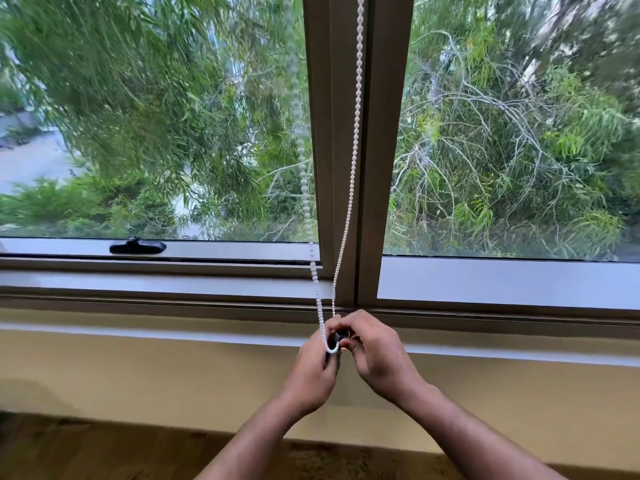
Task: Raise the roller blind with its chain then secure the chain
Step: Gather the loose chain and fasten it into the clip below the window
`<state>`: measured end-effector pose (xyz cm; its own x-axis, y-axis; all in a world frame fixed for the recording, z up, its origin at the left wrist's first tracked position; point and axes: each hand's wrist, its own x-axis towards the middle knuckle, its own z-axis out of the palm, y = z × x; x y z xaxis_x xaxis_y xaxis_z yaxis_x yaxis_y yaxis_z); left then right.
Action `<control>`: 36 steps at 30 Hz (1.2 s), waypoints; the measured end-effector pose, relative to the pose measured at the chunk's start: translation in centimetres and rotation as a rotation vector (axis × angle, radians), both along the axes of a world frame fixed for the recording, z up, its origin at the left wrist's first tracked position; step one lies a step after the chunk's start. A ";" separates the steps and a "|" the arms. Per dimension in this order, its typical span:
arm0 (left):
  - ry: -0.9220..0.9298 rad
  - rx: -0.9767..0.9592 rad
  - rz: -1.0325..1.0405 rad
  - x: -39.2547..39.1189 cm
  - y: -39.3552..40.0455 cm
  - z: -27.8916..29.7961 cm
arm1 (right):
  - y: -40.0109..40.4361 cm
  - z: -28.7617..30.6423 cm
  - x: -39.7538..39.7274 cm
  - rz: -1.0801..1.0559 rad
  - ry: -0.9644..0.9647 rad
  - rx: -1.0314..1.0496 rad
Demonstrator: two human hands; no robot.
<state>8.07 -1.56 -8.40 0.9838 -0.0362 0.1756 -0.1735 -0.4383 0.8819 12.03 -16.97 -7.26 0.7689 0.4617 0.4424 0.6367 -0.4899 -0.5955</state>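
Note:
A white beaded chain hangs down in front of the window's central post as a long loop. The bottom of the loop sits just below the sill, between my two hands. My left hand pinches the loop's lower end from the left. From the right, my right hand has its fingers closed on the same spot, around a small dark piece that is mostly hidden. The roller blind itself is out of view above the frame.
A black window latch lies on the lower frame at the left. The sill runs across the view, with a cream wall below and a wooden floor at the bottom. Trees fill both panes.

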 end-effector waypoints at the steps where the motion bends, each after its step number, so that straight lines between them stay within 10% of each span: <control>1: 0.037 -0.037 0.017 0.0 0.0 -0.2 | 0.1 -0.3 0.0 -0.013 0.000 0.003; 8: 0.269 -0.438 0.174 0.4 -0.2 -0.2 | 0.0 -1.9 0.0 -0.084 0.069 -0.019; 36: 0.275 -0.379 0.342 3.4 0.0 -1.8 | 1.8 -2.7 1.3 -0.370 0.682 0.410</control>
<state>11.47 -1.52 -10.24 0.9399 0.3071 -0.1490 0.1797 -0.0740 0.9809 13.36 -15.22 -10.00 0.9952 0.0361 -0.0914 -0.0791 -0.2580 -0.9629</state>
